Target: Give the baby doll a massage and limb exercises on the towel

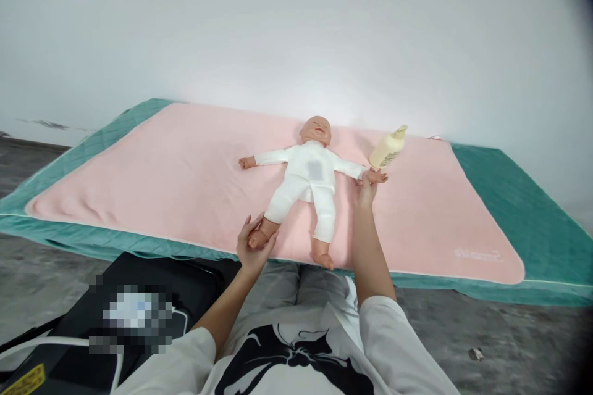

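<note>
A baby doll (296, 188) with a white cloth body lies on its back on a pink mat (194, 166), arms and legs spread, head toward the wall. My left hand (248, 253) cups the doll's bare foot on the left, thumb and fingers on either side of the ankle. My right hand (365, 191) grips the doll's wrist on the right from below; part of my fingers is hidden behind it. Just beyond that wrist stands a pale yellow pump bottle (387, 149).
The pink mat lies over a green quilted cover (514, 197) on a bed or table against a white wall (296, 31). At the lower left, a black case (204, 284) with white cables stands close to the near edge. Grey floor (445, 345) shows below.
</note>
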Tool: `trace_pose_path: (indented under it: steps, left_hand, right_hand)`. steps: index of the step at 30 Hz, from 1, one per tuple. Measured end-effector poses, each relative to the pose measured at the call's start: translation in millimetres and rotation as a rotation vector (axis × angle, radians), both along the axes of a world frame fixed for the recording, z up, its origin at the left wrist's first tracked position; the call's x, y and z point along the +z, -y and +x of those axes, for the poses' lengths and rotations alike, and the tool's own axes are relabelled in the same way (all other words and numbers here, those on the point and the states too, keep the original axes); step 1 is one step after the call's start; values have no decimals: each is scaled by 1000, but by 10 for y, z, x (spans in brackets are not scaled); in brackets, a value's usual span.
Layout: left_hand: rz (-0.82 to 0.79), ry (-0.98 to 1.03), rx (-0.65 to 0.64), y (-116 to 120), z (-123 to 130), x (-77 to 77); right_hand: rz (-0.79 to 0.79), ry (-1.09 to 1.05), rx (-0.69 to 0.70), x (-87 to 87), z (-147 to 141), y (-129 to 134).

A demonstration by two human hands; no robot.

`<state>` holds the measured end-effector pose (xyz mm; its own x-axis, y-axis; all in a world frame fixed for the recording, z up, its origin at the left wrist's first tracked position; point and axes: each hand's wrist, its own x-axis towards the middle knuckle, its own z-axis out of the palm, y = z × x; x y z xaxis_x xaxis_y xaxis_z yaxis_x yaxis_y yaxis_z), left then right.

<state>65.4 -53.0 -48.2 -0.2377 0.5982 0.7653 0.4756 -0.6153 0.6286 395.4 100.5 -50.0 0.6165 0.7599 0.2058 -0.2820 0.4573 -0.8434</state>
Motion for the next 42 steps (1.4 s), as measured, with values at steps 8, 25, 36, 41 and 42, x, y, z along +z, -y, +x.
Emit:
trace_pose_path:
  steps: [8,25,36,41,42]
  left_hand:
    - [86,-30,-81,-364,272,320]
    - [-89,39,-240,-688,500,505]
    - [-133,79,-260,-657,483,469]
    - [-144,78,-236,-583,437,461]
    - [-147,71,-225,-565,414,456]
  right_hand:
    - [148,208,107,301,-293,159]
    - [113,535,372,403,-473,347]
    - [123,743,390,311,-420,288]
    - [56,624,343,311,-405,294]
    - [49,577,333,324,-405,299]
